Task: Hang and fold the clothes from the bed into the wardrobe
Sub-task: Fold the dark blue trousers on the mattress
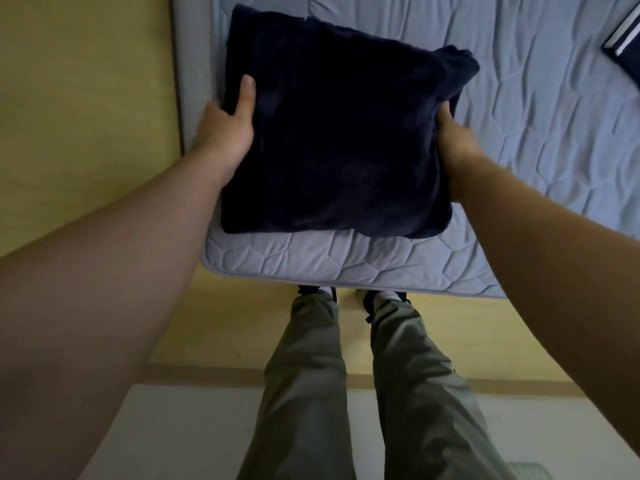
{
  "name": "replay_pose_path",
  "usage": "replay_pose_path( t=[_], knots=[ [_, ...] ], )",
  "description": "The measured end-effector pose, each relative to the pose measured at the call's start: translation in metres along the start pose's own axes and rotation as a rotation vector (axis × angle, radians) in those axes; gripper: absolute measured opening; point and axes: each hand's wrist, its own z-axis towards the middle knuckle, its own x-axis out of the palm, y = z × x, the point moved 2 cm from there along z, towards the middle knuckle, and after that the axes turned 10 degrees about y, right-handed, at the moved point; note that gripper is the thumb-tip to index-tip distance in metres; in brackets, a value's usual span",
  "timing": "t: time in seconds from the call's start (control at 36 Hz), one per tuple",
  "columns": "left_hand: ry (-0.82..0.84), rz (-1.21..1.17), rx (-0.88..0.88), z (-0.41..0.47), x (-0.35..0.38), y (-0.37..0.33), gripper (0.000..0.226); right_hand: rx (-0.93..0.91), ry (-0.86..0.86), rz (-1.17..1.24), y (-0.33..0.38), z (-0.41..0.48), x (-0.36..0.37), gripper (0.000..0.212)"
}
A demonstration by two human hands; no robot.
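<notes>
While the yellow floor [86, 116] is being seen along the left side, the left hand [225, 129] is being held at the left edge of the folded navy garment [339, 133]. The cloth is being gripped there, with the thumb [246, 95] being laid flat on top and the remaining fingers being hidden beneath. The garment, folded into a rough square, is being kept over the near left corner of the bed [536, 116]; whether it is being lifted clear of the quilted blue-grey mattress or is resting on it cannot be told. Its right edge is being clasped by the right hand [457, 140], the thumb being pressed on the top of the fabric and the fingers being tucked out of sight underneath. Further right, at the upper right corner of the view, a second dark garment with white stripes [623, 39] is being left lying on the mattress, well apart from the folded one.
</notes>
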Motion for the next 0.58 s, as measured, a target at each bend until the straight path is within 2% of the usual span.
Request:
replay_pose_path(
  t=[0.08,0.17,0.22,0.25,0.36,0.5,0.58],
  knots=[
    [0.134,-0.168,0.043,-0.003,-0.004,-0.003,0.105,-0.032,0.022,0.122,0.001,0.007,0.003,0.057],
    [0.375,-0.452,-0.004,-0.004,-0.008,-0.004,0.081,-0.051,0.055,0.211,0.003,0.008,0.003,0.029],
    [0.516,-0.589,-0.023,-0.01,-0.011,-0.004,0.067,-0.038,0.029,0.257,0.004,0.001,0.002,0.024],
    [0.535,-0.623,-0.03,-0.014,-0.014,-0.005,0.063,-0.03,0.038,0.28,0.005,-0.006,0.002,0.024],
    [0.459,-0.651,-0.025,-0.057,-0.043,-0.017,0.056,-0.03,-0.048,0.221,0.026,-0.057,-0.003,0.031],
    [0.28,-0.674,0.018,-0.153,-0.101,-0.033,0.043,-0.119,-0.123,-0.221,0.07,-0.155,-0.01,0.033],
    [0.187,-0.703,0.038,-0.223,-0.144,-0.037,0.039,-0.143,-0.111,-0.316,0.095,-0.231,-0.004,0.041]
  ],
)
